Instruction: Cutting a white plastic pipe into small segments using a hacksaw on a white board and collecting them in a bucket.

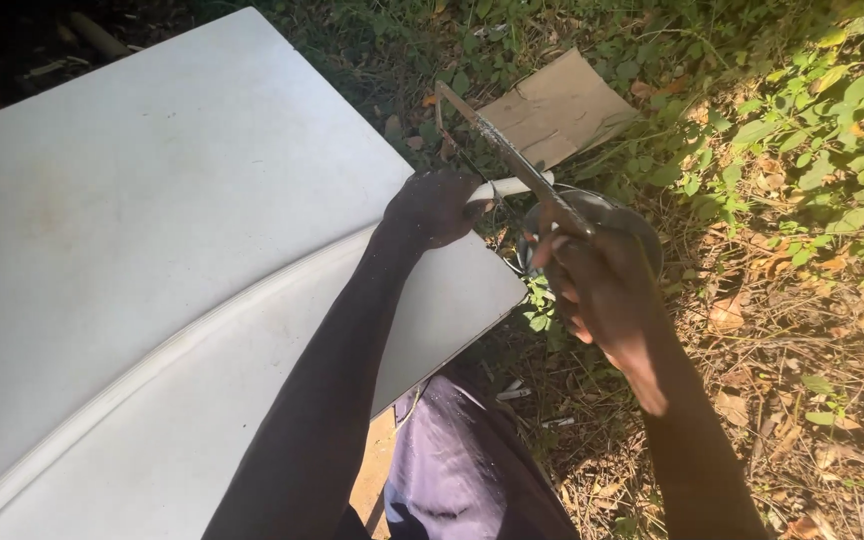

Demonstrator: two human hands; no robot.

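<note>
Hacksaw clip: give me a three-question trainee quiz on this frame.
1. True or false: the right hand holds the hacksaw.
2. What does the left hand grip? A) white pipe B) cardboard C) metal bowl
3. What does the pipe lie across?

Key: 1 true. 2 A. 3 The white table; the pipe's end juts past its edge, and the blade crosses that end.

pipe [252, 300] on table [122, 200] | saw [512, 155] across pipe end | cardboard [557, 110] behind | bowl [642, 235] right of table
</note>
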